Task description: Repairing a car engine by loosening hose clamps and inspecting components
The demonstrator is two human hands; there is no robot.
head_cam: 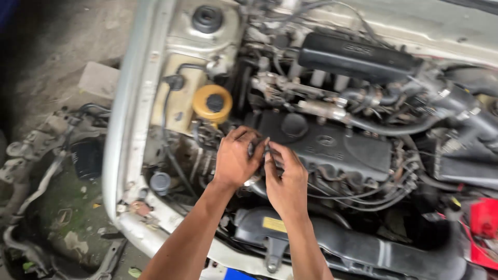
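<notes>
A: Both your hands meet at the near-left corner of the black engine cover (332, 142). Left hand (236, 158) is curled, fingertips pinched on a small dark part (258, 150) right at that corner. Can't tell what the part is, it's mostly hidden by your fingers.

B: And the right?

A: Right hand (285, 181) has fingertips on the same small part from the other side, thumb tucked under. Whether that grip is really clenched on it or just touching, can't tell from this angle.

B: How do I do it clean?

A: My read: keep both wrists low and steady, work w/ fingertips only, don't yank. Thin black wires (358, 194) run just right of your right grip, so any pull should go straight toward you, not sideways into them.

B: Room around?

A: Tight. Just beyond your left grip sits the yellow reservoir cap (212, 102), close enough to knock w/ a knuckle. Left of it, a black hose (168, 119) drops down along the inner fender. Below both wrists the black radiator shroud (363, 249) makes a hard edge, so your forearms cross over it. Beyond the grips, the round oil filler cap (293, 124) sticks up from the cover. Best open room is straight back toward you, over the white front edge of the car (116, 155). Left of that, the ground is cluttered w/ loose metal parts (36, 150).
</notes>
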